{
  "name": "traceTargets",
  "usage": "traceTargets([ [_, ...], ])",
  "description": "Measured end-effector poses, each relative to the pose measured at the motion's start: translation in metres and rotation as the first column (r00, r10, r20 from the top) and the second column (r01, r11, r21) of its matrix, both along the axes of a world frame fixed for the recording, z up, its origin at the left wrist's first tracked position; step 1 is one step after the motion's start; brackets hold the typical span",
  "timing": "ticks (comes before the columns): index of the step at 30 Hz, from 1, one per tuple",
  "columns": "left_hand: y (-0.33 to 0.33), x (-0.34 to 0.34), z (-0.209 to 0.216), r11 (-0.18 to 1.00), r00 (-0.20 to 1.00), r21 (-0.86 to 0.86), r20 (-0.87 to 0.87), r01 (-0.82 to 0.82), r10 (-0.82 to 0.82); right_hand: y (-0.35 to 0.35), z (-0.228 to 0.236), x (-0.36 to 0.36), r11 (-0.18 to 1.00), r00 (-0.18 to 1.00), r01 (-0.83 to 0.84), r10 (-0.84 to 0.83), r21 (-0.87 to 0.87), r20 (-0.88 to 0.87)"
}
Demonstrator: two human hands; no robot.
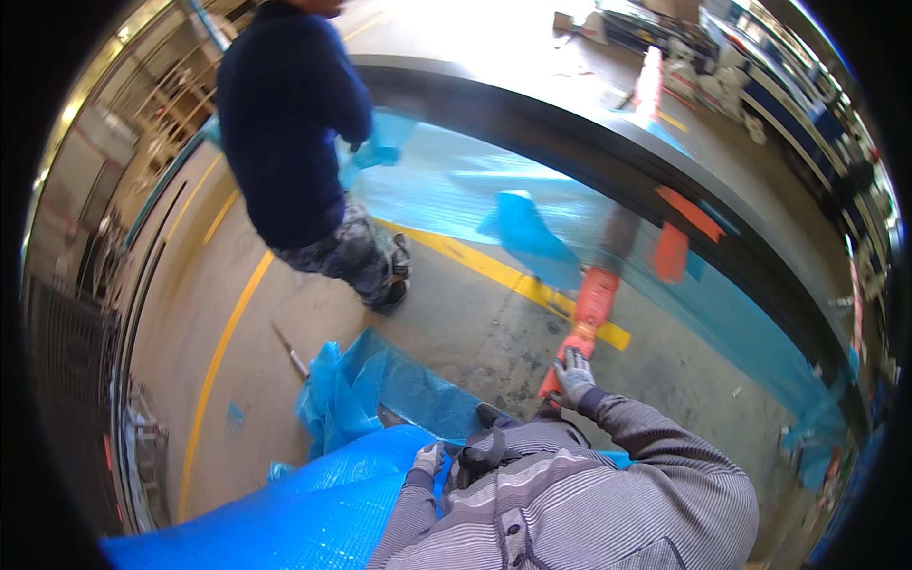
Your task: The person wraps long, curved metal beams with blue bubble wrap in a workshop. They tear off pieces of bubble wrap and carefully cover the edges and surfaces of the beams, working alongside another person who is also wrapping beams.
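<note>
My left hand [429,458], in a grey glove, is closed at the edge of a large bulky piece of blue plastic wrap [323,499] held against my left side. My right hand [575,377], gloved too, rests with fingers stretched out on a bar wrapped in red-orange material [596,296]. That bar runs away from me beneath a long dark frame [560,142]. Thin see-through blue film [446,180] hangs along the frame, with a loose blue flap [532,233] and red-orange strips [670,252] on it.
A co-worker in a dark blue top [285,123] stands at the far left by the frame, handling blue film. Crumpled blue film [347,394] lies on the floor ahead of me. Yellow lines [223,342] mark the concrete. Loaded shelving [798,114] stands at the far right.
</note>
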State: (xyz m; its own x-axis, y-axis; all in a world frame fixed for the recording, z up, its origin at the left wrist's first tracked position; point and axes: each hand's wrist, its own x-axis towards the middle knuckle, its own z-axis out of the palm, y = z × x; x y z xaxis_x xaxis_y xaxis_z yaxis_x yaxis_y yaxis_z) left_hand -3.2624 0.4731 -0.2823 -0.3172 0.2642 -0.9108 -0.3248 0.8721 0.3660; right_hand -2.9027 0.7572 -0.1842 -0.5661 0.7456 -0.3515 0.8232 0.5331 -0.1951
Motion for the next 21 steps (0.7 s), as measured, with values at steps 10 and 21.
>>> traceTargets([
  [10,-0.033,-0.041,-0.011,0.997,0.997,-0.008,-0.010,-0.075,0.075,0.002,0.017,-0.014,0.997,0.996,0.020,-0.014,-0.068,0.087],
  [21,-0.026,-0.076,-0.041,0.975,0.973,-0.054,0.064,-0.217,0.220,0.013,0.002,-0.015,0.968,0.979,0.114,-0.072,-0.225,0.189],
])
